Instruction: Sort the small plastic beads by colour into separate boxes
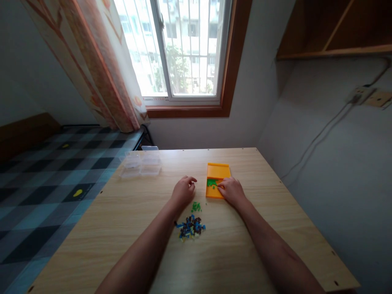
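A shallow yellow-orange tray [218, 170] with two sections lies on the table. Green pieces [211, 182] fill part of its nearer section, and one small green bit sits apart from them. My right hand [232, 191] rests over the tray's right side, fingertips pinched together beside the green pieces. Whatever the fingertips hold is too small to make out. My left hand [183, 190] hovers at the table left of the tray, fingers loosely bent and apart, with nothing visible in them. Close below it lies a small heap of green pieces [196, 207].
Nearer me is a mixed pile of blue, dark and pale yellow small pieces [190, 227]. A clear plastic compartment box [141, 169] stands open at the table's far left corner. Beyond the wooden table's [122, 228] left edge is a bed [61, 171]; a wall borders the right.
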Action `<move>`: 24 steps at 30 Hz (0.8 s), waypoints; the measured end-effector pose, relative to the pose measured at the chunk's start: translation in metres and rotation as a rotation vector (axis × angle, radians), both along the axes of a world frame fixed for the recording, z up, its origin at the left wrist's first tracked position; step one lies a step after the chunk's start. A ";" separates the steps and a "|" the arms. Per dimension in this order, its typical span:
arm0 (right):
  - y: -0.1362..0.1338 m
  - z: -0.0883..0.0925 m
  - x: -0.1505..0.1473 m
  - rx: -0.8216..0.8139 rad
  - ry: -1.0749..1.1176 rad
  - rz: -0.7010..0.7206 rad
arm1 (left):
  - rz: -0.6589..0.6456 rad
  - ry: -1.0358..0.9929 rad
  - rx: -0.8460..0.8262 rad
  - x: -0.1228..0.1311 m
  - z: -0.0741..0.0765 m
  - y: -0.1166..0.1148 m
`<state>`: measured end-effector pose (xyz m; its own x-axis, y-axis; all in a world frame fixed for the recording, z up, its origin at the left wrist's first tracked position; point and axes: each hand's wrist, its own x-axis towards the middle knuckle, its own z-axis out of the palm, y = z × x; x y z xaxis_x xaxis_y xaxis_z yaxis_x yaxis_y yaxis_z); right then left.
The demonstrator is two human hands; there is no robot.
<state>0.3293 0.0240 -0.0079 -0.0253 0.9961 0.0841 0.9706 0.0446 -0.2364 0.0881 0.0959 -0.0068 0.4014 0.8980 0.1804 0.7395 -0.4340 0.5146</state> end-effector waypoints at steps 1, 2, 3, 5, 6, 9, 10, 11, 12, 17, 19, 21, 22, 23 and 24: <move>0.001 0.000 -0.001 0.002 0.002 -0.001 | 0.001 -0.011 -0.006 -0.003 -0.002 -0.001; 0.001 -0.001 -0.003 0.004 0.004 -0.003 | -0.005 -0.019 -0.013 -0.005 -0.003 -0.003; 0.001 -0.001 -0.003 0.007 0.006 -0.007 | -0.017 -0.025 -0.018 -0.006 -0.004 -0.004; 0.001 -0.001 -0.004 0.013 0.010 -0.020 | -0.059 -0.028 -0.027 -0.007 -0.003 -0.007; 0.001 -0.001 -0.004 0.015 0.011 -0.028 | -0.089 -0.025 -0.031 -0.006 -0.002 -0.008; 0.001 -0.002 -0.002 0.010 0.008 -0.047 | -0.200 0.009 -0.028 0.005 0.001 -0.010; 0.001 -0.002 -0.002 0.006 0.007 -0.049 | -0.235 0.029 -0.023 0.011 0.001 -0.010; 0.002 -0.002 -0.002 0.001 0.005 -0.049 | -0.265 0.052 -0.019 0.017 0.000 -0.011; 0.002 -0.002 -0.002 -0.003 0.003 -0.048 | -0.285 0.078 -0.016 0.024 0.000 -0.011; 0.005 -0.003 -0.007 -0.003 -0.001 -0.041 | -0.293 0.174 -0.006 0.046 -0.006 -0.013; 0.005 -0.003 -0.008 0.001 0.001 -0.041 | -0.282 0.194 -0.004 0.048 -0.008 -0.013; 0.005 -0.003 -0.009 0.005 0.004 -0.042 | -0.272 0.208 -0.005 0.048 -0.009 -0.013; 0.005 -0.003 -0.009 0.007 0.006 -0.043 | -0.268 0.214 -0.008 0.049 -0.010 -0.013; 0.005 -0.003 -0.009 0.008 0.008 -0.043 | -0.264 0.219 -0.010 0.049 -0.010 -0.013; 0.005 -0.003 -0.009 0.009 0.010 -0.043 | -0.259 0.223 -0.013 0.049 -0.011 -0.013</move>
<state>0.3203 0.0286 -0.0107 0.0183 0.9955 0.0930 0.9692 0.0051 -0.2461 0.1371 0.0828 -0.0176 0.6447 0.7627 0.0520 0.7006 -0.6167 0.3589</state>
